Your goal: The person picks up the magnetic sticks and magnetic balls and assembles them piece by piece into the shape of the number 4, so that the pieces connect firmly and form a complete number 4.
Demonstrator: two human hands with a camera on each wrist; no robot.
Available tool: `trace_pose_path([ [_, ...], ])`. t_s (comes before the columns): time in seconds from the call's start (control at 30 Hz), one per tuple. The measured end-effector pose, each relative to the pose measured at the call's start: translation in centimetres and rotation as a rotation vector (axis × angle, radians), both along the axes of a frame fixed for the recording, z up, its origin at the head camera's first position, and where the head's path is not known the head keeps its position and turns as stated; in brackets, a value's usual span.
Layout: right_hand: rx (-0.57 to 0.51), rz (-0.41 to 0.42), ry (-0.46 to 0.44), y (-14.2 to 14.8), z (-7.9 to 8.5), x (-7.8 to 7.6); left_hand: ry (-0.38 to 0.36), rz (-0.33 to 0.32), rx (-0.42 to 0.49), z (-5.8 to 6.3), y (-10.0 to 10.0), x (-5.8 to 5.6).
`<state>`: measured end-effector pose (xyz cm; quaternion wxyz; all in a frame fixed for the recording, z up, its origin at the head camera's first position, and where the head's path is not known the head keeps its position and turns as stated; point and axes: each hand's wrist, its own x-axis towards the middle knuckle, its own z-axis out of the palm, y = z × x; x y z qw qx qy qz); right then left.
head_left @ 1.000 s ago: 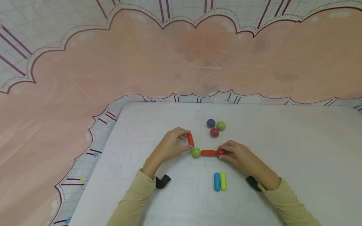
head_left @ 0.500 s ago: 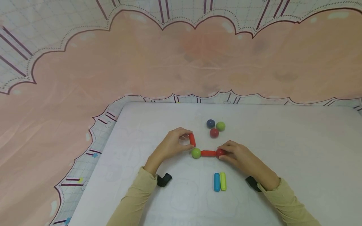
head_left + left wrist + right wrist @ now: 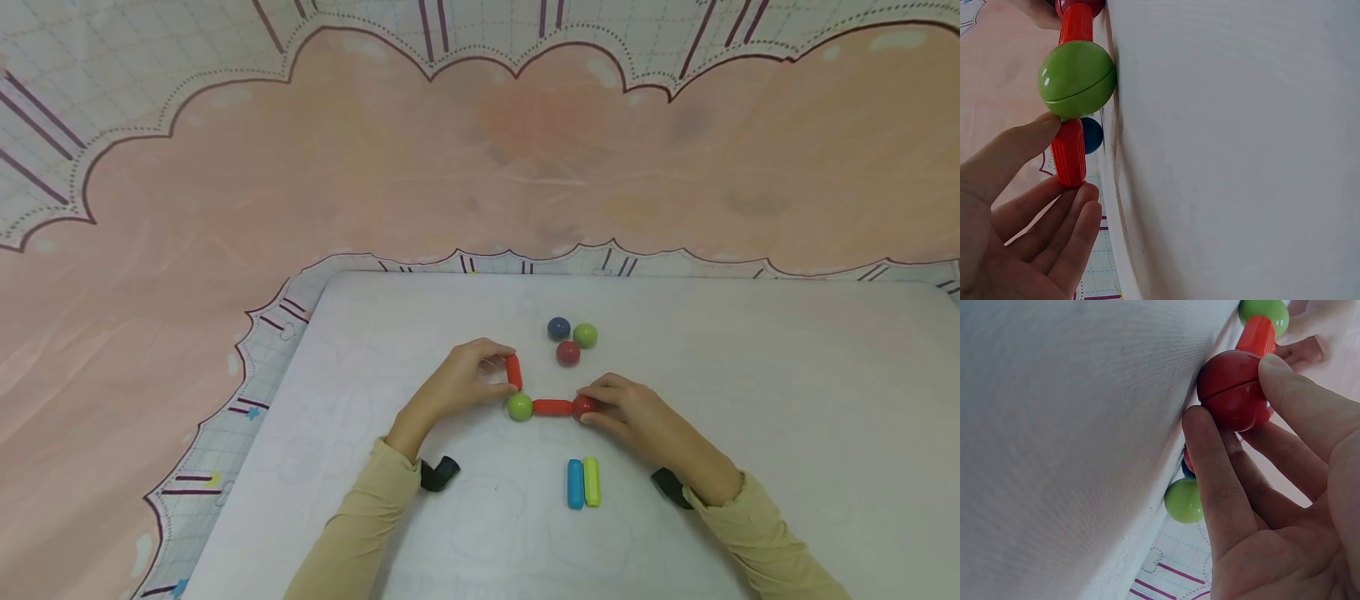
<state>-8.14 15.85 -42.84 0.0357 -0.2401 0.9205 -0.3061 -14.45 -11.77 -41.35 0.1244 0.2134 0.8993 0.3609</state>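
A green ball (image 3: 520, 407) and a red ball (image 3: 583, 407) sit at the two ends of a red rod (image 3: 552, 407) on the white table. My left hand (image 3: 460, 383) pinches a second red rod (image 3: 513, 372) lengthwise between thumb and fingertips. In the left wrist view this rod (image 3: 1070, 154) meets the green ball (image 3: 1077, 79); whether it is fixed there I cannot tell. My right hand (image 3: 630, 412) grips the red ball, thumb and fingers on opposite sides, as the right wrist view shows with the red ball (image 3: 1232, 389).
Behind the hands lie a blue ball (image 3: 558, 328), another green ball (image 3: 586, 336) and another red ball (image 3: 567, 353), grouped together. Nearer me, a blue rod (image 3: 575, 483) and a yellow-green rod (image 3: 592, 482) lie side by side. The white table (image 3: 420, 308) ends at a patterned cloth.
My left hand has shifted slightly right with its red rod, bringing the rod over the green ball's far side. The right hand stays on the red ball.
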Motion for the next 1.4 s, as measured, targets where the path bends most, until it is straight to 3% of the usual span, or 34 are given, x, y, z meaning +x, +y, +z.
trace_pose_path([
  [0.53,0.001,0.011,0.024,0.0,-0.19,-0.08,-0.085,-0.049,0.048,-0.16,0.19,-0.35],
  [0.87,0.001,0.008,0.002,0.04,0.0,-0.08,-0.087,-0.079,0.049,-0.23,0.17,-0.47],
  [1.4,0.006,-0.006,-0.019,-0.01,0.17,0.13,-0.119,-0.073,0.017,-0.34,0.34,-0.31],
])
